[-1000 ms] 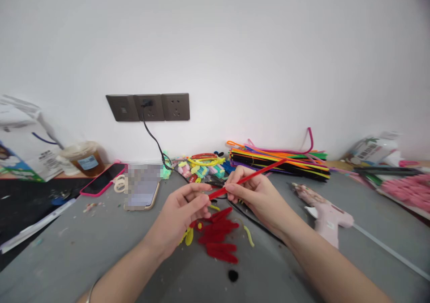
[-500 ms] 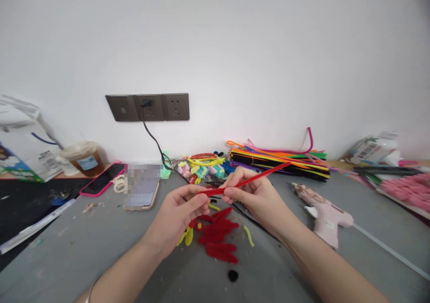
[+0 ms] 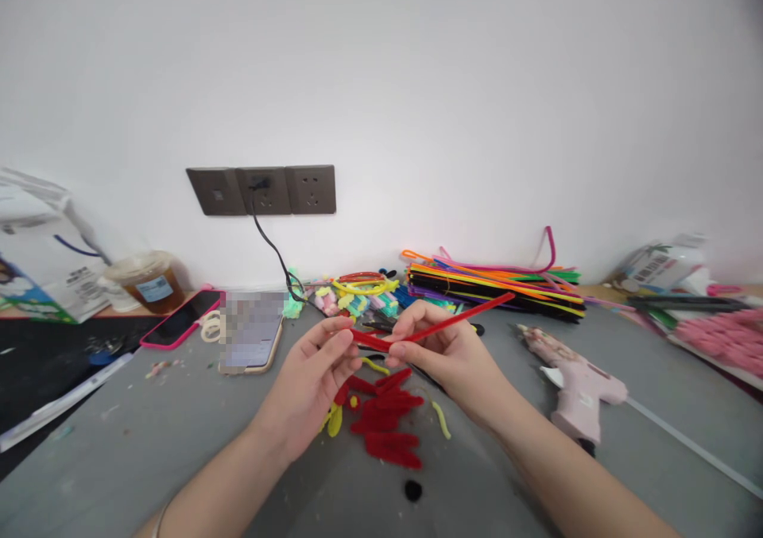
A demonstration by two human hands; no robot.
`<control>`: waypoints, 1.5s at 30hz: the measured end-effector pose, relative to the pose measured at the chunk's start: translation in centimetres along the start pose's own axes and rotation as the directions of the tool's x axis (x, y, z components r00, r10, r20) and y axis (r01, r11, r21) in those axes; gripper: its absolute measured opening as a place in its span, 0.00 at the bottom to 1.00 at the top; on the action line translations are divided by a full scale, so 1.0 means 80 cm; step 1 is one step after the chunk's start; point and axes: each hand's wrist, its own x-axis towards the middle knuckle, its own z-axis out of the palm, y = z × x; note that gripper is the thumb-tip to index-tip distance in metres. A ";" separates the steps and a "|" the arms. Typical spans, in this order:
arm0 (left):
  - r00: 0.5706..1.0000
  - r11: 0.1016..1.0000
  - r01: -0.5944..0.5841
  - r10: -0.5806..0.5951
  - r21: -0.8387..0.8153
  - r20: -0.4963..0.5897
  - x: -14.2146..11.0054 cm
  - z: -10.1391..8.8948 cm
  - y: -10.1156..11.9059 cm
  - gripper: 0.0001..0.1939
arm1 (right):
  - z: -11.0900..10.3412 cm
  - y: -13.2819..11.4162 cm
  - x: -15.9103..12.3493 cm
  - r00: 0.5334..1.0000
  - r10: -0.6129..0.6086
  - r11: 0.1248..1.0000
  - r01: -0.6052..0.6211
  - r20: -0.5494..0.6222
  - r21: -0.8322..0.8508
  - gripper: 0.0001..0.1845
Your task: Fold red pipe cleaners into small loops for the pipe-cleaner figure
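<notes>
Above the grey counter, centre of view, both hands hold one red pipe cleaner. Long axis runs approx. left-right, tilted: free end points up and to the right, toward the multicolour pipe cleaner stack at the wall; near end is kinked into a shallow V between the hands.

Writing: none legible. Drink cup has a blue label, white bag a barcode-type label, carton printed panels; text too small to read. Phone screen is pixelated.

Grip, left hand: thumb and forefinger pinched shut on the short end of the cleaner, other fingers loosely curled. Grip, right hand: thumb and forefinger closed on the cleaner just right of the kink, remaining fingers curled under; long part exits past the knuckles.

Below the hands, on the counter: red folded pieces, yellow bits, small black pompom. Pink glue gun lies to the right, well apart from the hand. Pink-cased phone sits left; black cable is plugged into the wall socket.
</notes>
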 end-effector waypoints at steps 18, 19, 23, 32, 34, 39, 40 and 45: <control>0.995 0.996 -0.082 0.080 0.045 0.055 0.005 -0.004 0.002 0.16 | -0.006 0.000 0.001 1.000 0.021 0.966 -0.022 -0.006 -0.256 0.18; 0.996 0.996 -0.080 0.078 0.036 0.051 0.006 -0.004 0.002 0.15 | -0.005 0.001 0.001 1.000 -0.002 0.958 -0.001 -0.010 -0.287 0.17; 0.998 0.998 -0.058 0.058 0.021 0.030 0.008 -0.005 0.000 0.15 | 0.000 0.002 -0.004 0.983 -0.183 0.891 0.165 -0.003 -0.423 0.12; 0.983 0.962 -0.149 0.119 0.230 0.138 0.001 -0.001 -0.001 0.14 | 0.006 0.002 -0.011 0.841 -0.485 0.514 0.496 0.240 -0.700 0.08; 0.979 0.940 -0.172 0.130 0.295 0.157 -0.001 -0.001 -0.003 0.13 | 0.004 0.002 -0.011 0.826 -0.504 0.478 0.511 0.254 -0.714 0.08; 0.971 0.886 -0.220 0.161 0.408 0.174 -0.006 0.000 -0.005 0.11 | -0.001 0.003 -0.014 0.817 -0.452 0.413 0.548 0.358 -0.728 0.09; 0.968 0.871 -0.238 0.177 0.429 0.177 -0.007 0.000 -0.004 0.11 | -0.002 0.003 -0.015 0.815 -0.444 0.399 0.552 0.372 -0.732 0.09; 0.954 0.822 -0.299 0.238 0.485 0.185 -0.009 0.001 -0.002 0.08 | -0.004 0.007 -0.016 0.802 -0.457 0.363 0.563 0.384 -0.743 0.08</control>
